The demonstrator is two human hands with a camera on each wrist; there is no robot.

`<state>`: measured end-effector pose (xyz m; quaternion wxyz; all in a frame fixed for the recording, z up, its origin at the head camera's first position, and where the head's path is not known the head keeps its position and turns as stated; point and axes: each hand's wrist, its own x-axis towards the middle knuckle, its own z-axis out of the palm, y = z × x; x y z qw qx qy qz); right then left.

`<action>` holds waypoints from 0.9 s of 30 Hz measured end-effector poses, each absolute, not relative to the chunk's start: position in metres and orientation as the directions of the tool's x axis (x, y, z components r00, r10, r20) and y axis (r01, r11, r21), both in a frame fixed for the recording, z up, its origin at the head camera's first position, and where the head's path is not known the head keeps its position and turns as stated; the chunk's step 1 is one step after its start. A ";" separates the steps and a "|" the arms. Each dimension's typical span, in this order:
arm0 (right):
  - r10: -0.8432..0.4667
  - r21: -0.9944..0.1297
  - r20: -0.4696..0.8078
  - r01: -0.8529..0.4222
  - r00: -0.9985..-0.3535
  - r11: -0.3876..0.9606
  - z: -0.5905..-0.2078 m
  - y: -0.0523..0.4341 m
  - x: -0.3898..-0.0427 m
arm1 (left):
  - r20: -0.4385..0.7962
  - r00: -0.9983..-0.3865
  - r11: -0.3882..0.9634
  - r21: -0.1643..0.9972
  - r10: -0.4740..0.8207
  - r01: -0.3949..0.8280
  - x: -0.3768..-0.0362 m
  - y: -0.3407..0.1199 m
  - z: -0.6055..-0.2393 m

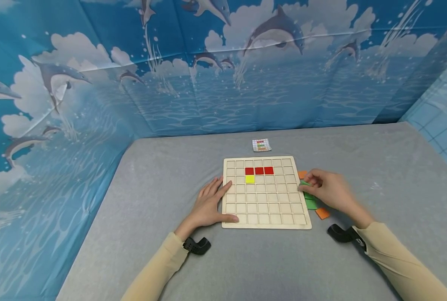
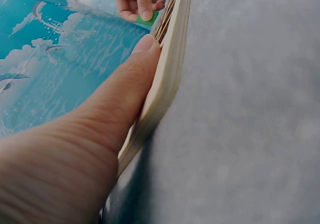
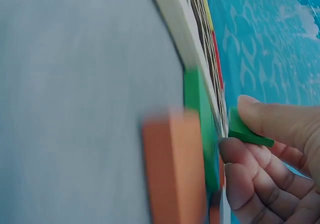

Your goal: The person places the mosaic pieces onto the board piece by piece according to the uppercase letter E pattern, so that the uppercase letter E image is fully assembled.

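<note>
Pinching a green tile (image 3: 244, 133) between thumb and fingers, the right hand (image 3: 272, 179) is, in its wrist view, beside the grid board (image 3: 187, 38); this tile seems light, stiff and perhaps slippery, so it is best taken by opposite edges. In the left wrist view, the left hand (image 2: 95, 129) has its thumb on the board's near rim. In the head view, its fingers spread at the board's left; grey cloth (image 1: 163, 179) covers the surface, and a dolphin curtain (image 1: 283, 100) hangs at far and left.

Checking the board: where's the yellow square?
In the head view, the yellow square sits upper left on the board, directly below the leftmost red square.
</note>
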<state>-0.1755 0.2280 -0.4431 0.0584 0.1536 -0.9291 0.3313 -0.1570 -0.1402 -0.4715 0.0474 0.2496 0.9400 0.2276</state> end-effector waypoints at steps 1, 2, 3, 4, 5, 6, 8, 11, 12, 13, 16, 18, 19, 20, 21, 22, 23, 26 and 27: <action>-0.247 -0.604 0.216 -0.328 -0.945 0.726 -0.443 0.224 -0.176 | 0.028 -0.870 0.771 0.451 0.492 0.450 -0.157 -0.140 -0.472; -0.248 -0.615 0.217 -0.330 -0.944 0.717 -0.443 0.220 -0.176 | 0.023 -0.870 0.772 0.450 0.492 0.448 -0.157 -0.140 -0.472; -0.253 -0.624 0.219 -0.334 -0.942 0.706 -0.443 0.216 -0.176 | 0.026 -0.870 0.771 0.450 0.493 0.450 -0.157 -0.141 -0.472; -0.261 -0.632 0.225 -0.345 -0.939 0.694 -0.442 0.211 -0.176 | 0.024 -0.870 0.772 0.450 0.492 0.449 -0.157 -0.141 -0.472; -0.267 -0.641 0.226 -0.349 -0.937 0.683 -0.442 0.207 -0.177 | 0.023 -0.870 0.772 0.450 0.492 0.449 -0.157 -0.141 -0.472; -0.272 -0.649 0.227 -0.354 -0.935 0.674 -0.442 0.202 -0.177 | 0.022 -0.870 0.773 0.449 0.492 0.448 -0.157 -0.141 -0.472; -0.292 -0.662 0.226 -0.366 -0.929 0.654 -0.440 0.193 -0.178 | 0.021 -0.870 0.774 0.448 0.492 0.448 -0.157 -0.141 -0.472; -0.329 -0.692 0.214 -0.380 -0.920 0.614 -0.439 0.179 -0.180 | 0.016 -0.871 0.778 0.442 0.491 0.447 -0.158 -0.141 -0.472; -0.343 -0.702 0.212 -0.386 -0.915 0.598 -0.439 0.175 -0.181 | 0.017 -0.870 0.777 0.441 0.492 0.448 -0.158 -0.141 -0.472; -0.357 -0.717 0.198 -0.383 -0.913 0.582 -0.439 0.171 -0.181 | 0.017 -0.870 0.777 0.441 0.493 0.449 -0.157 -0.140 -0.472; -0.386 -0.739 0.170 -0.377 -0.907 0.559 -0.439 0.158 -0.183 | 0.018 -0.870 0.776 0.444 0.492 0.448 -0.157 -0.140 -0.472; -0.397 -0.744 0.154 -0.371 -0.905 0.556 -0.438 0.150 -0.184 | 0.020 -0.871 0.777 0.444 0.490 0.447 -0.157 -0.140 -0.472; -0.404 -0.743 0.146 -0.369 -0.903 0.558 -0.438 0.146 -0.184 | 0.022 -0.872 0.776 0.444 0.490 0.447 -0.157 -0.140 -0.472; -0.410 -0.739 0.145 -0.375 -0.900 0.560 -0.437 0.142 -0.184 | 0.024 -0.872 0.776 0.446 0.488 0.446 -0.157 -0.140 -0.472; -0.419 -0.737 0.145 -0.380 -0.897 0.559 -0.436 0.138 -0.185 | 0.022 -0.874 0.777 0.446 0.486 0.444 -0.157 -0.140 -0.472; -0.427 -0.734 0.145 -0.386 -0.893 0.559 -0.435 0.135 -0.185 | 0.023 -0.874 0.776 0.449 0.486 0.443 -0.157 -0.140 -0.471; -0.434 -0.728 0.149 -0.396 -0.889 0.561 -0.434 0.131 -0.186 | 0.024 -0.874 0.775 0.450 0.486 0.444 -0.157 -0.140 -0.471; -0.451 -0.709 0.160 -0.420 -0.878 0.566 -0.433 0.122 -0.186 | 0.025 -0.872 0.771 0.455 0.488 0.444 -0.157 -0.139 -0.470; -0.453 -0.700 0.165 -0.428 -0.876 0.572 -0.433 0.120 -0.187 | 0.024 -0.872 0.772 0.453 0.489 0.446 -0.156 -0.139 -0.470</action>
